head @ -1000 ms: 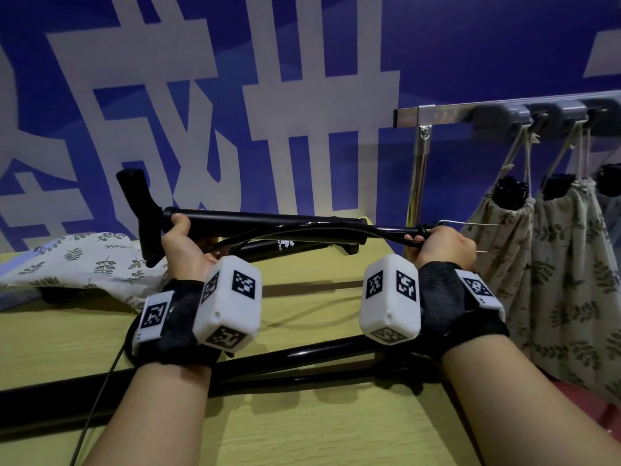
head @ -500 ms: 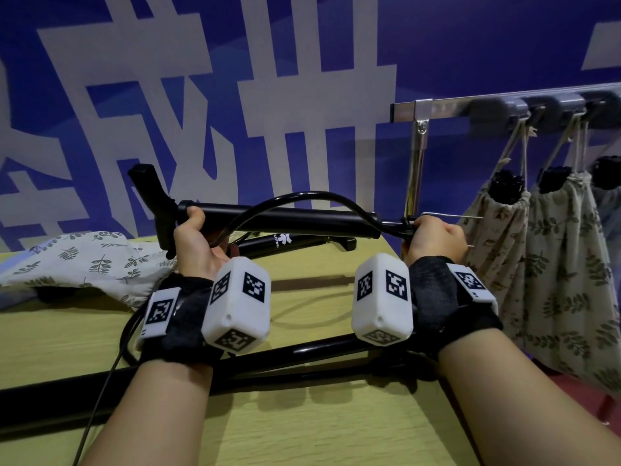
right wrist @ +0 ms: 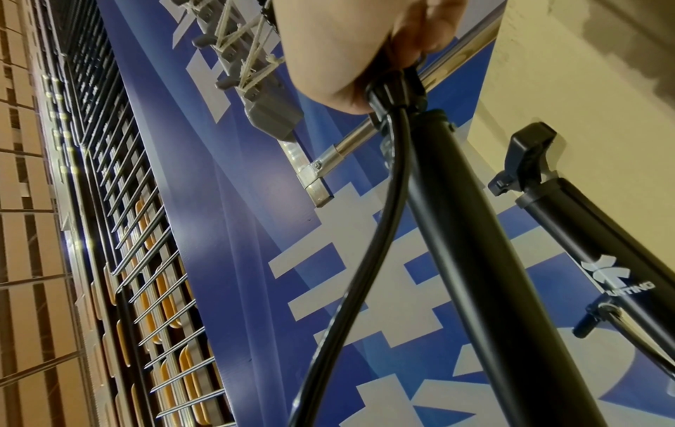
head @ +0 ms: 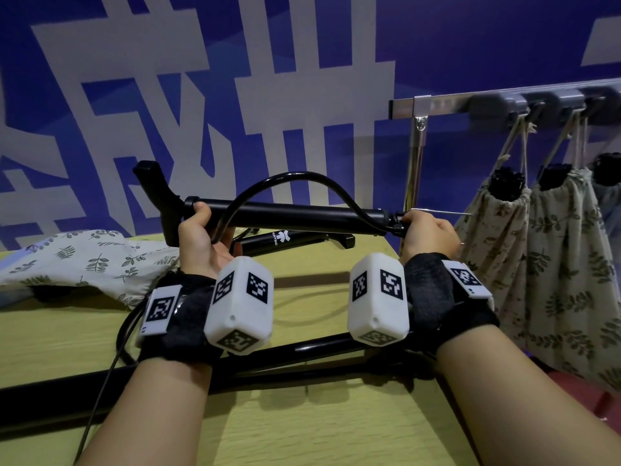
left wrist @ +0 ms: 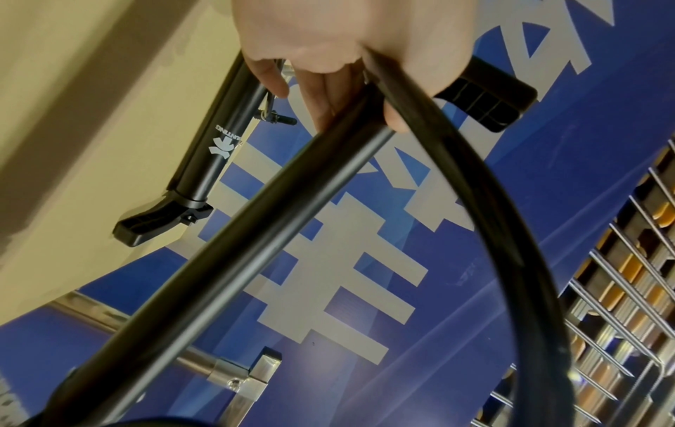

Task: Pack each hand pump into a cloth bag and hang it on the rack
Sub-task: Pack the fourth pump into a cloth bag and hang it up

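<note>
I hold a black hand pump [head: 295, 215] level above the yellow table [head: 319, 432]. My left hand [head: 198, 230] grips its barrel and the hose end beside the T-handle [head: 158, 193]. My right hand [head: 428, 232] grips the other end at the hose fitting. The hose [head: 295, 178] arches above the barrel. In the wrist views my left hand [left wrist: 347, 57] and right hand [right wrist: 347, 52] wrap the barrel [right wrist: 467, 245] and hose [left wrist: 493, 216]. A second pump [head: 295, 238] lies on the table behind. A leaf-print cloth bag [head: 84, 260] lies at the left.
The metal rack [head: 437, 104] stands past the table's right edge, with grey hooks [head: 494, 102]. Filled leaf-print bags [head: 497, 237] hang there, a second one [head: 571, 264] beside it. Black bars [head: 235, 364] and a thin cable [head: 100, 391] lie across the near table.
The hose lay flat along the barrel and now bows up in a tall arc. The pump and both hands have risen slightly.
</note>
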Available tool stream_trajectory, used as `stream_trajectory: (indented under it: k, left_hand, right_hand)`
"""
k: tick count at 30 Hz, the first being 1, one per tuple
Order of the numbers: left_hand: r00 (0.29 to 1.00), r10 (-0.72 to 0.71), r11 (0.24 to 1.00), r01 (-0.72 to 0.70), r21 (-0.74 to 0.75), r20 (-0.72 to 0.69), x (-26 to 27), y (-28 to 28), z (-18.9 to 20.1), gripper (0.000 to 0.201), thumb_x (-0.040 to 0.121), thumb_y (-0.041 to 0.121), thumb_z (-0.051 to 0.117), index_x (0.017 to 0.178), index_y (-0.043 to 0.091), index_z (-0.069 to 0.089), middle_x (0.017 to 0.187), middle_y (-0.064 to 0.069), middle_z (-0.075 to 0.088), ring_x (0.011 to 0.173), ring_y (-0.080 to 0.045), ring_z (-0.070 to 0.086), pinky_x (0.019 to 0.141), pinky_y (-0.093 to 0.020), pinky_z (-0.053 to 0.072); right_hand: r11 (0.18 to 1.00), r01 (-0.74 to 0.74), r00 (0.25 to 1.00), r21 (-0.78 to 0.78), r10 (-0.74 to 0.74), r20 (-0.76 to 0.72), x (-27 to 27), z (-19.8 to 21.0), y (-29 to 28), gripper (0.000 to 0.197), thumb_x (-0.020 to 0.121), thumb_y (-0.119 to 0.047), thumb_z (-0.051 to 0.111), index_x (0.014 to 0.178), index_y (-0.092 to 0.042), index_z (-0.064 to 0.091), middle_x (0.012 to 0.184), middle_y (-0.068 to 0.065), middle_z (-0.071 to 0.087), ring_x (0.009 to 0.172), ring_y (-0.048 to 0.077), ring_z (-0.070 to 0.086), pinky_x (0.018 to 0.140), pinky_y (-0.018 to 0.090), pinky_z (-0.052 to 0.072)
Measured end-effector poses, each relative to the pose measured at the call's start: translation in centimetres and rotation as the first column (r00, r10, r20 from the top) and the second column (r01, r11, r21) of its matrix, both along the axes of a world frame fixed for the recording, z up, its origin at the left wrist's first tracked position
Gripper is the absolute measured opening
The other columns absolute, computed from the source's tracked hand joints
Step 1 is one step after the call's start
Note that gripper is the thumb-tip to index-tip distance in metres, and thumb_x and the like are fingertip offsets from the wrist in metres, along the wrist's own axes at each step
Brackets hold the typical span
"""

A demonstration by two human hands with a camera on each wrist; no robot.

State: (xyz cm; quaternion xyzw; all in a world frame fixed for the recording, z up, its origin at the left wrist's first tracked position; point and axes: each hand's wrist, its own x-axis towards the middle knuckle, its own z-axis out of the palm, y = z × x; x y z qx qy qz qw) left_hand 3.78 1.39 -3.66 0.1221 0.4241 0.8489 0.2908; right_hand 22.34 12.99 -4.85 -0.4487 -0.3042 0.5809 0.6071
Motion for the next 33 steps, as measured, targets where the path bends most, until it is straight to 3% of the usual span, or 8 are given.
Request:
stream_trajectory:
  k: [8, 12, 17, 20, 24, 29, 31, 33]
  left_hand:
    - [0.999, 0.017, 1.0, -0.017, -0.008, -0.029, -0.1, 0.1, -0.3, 0.028, 0.095, 0.029, 0.048, 0.066, 0.031, 0.047, 0.076, 0.015, 0.055, 0.074, -0.002, 0.055, 0.071, -0.027, 0.036]
    - [0.998, -0.033, 0.998, 0.031, -0.046, -0.054, 0.2, 0.3, -0.1, 0.028, 0.094, 0.029, 0.048, 0.066, 0.031, 0.048, 0.077, 0.015, 0.057, 0.08, -0.003, 0.056, 0.07, -0.025, 0.033]
    - [0.996, -0.06, 0.996, 0.056, -0.073, -0.065, -0.5, 0.7, -0.3, 0.021, 0.093, 0.03, 0.048, 0.072, 0.031, 0.049, 0.082, 0.012, 0.058, 0.078, -0.005, 0.057, 0.073, -0.029, 0.032]
    - [0.994, -0.097, 0.993, 0.094, -0.069, -0.04, -0.3, 1.1, -0.5, 0.007, 0.093, 0.031, 0.052, 0.086, 0.028, 0.055, 0.096, 0.008, 0.064, 0.088, -0.008, 0.06, 0.087, -0.029, 0.032]
    - [0.993, -0.115, 0.993, 0.115, -0.016, -0.026, 0.1, 1.3, -0.3, 0.025, 0.091, 0.026, 0.057, 0.113, 0.015, 0.052, 0.114, -0.004, 0.062, 0.109, -0.019, 0.058, 0.087, -0.029, 0.041]
    - [0.985, -0.14, 0.98, 0.122, 0.159, 0.103, -0.5, 0.8, -0.3, 0.008, 0.087, 0.019, 0.051, 0.089, 0.011, 0.053, 0.097, -0.007, 0.062, 0.104, -0.025, 0.059, 0.09, -0.036, 0.046]
    - [0.975, -0.16, 0.962, 0.119, 0.245, 0.157, -0.4, 0.6, -0.2, 0.014, 0.088, 0.023, 0.045, 0.081, 0.013, 0.051, 0.086, -0.006, 0.062, 0.096, -0.024, 0.058, 0.095, -0.041, 0.042]
    - [0.96, -0.179, 0.94, 0.103, 0.324, 0.215, -0.2, 0.4, -0.1, 0.02, 0.089, 0.028, 0.043, 0.077, 0.013, 0.049, 0.079, -0.007, 0.059, 0.096, -0.026, 0.056, 0.1, -0.047, 0.038]
  right_hand:
    - [1.0, -0.002, 0.999, -0.004, 0.003, 0.042, -0.2, -0.4, 0.5, 0.02, 0.077, -0.01, 0.064, 0.066, -0.019, 0.05, 0.087, 0.007, 0.062, 0.072, 0.022, 0.052, 0.053, 0.024, 0.039]
    - [1.0, -0.017, 0.996, -0.011, 0.018, 0.09, -0.2, -0.6, 0.6, 0.008, 0.078, -0.011, 0.063, 0.081, -0.013, 0.057, 0.091, 0.007, 0.062, 0.072, 0.022, 0.052, 0.053, 0.023, 0.039]
    - [0.999, -0.043, 0.992, -0.01, 0.043, 0.122, -0.2, -1.0, 1.5, 0.011, 0.083, -0.011, 0.059, 0.093, -0.009, 0.061, 0.094, 0.006, 0.058, 0.077, 0.02, 0.051, 0.051, 0.024, 0.035]
    - [0.998, -0.059, 0.992, -0.036, 0.063, 0.108, -0.6, -1.3, 2.0, 0.03, 0.084, -0.01, 0.056, 0.112, -0.001, 0.059, 0.098, 0.008, 0.056, 0.077, 0.02, 0.053, 0.057, 0.027, 0.04]
    - [0.985, -0.119, 0.993, -0.127, 0.12, -0.001, -0.4, -1.6, 2.2, 0.034, 0.083, -0.005, 0.059, 0.117, -0.001, 0.057, 0.103, 0.013, 0.062, 0.08, 0.02, 0.061, 0.048, 0.021, 0.049]
    - [0.978, -0.163, 0.987, -0.128, 0.159, -0.038, -0.2, -1.6, 2.9, 0.026, 0.087, 0.002, 0.053, 0.112, 0.002, 0.059, 0.097, 0.015, 0.061, 0.055, 0.016, 0.061, 0.05, 0.021, 0.052]
    - [0.98, -0.156, 0.988, -0.121, 0.151, -0.044, -0.2, -1.7, 3.3, 0.029, 0.089, 0.002, 0.051, 0.117, 0.001, 0.058, 0.111, 0.016, 0.061, 0.056, 0.013, 0.063, 0.055, 0.021, 0.053]
    - [0.98, -0.171, 0.985, -0.106, 0.167, -0.047, -0.1, -1.7, 3.5, 0.037, 0.09, 0.001, 0.047, 0.127, 0.001, 0.053, 0.115, 0.019, 0.058, 0.05, 0.012, 0.062, 0.04, 0.016, 0.049]
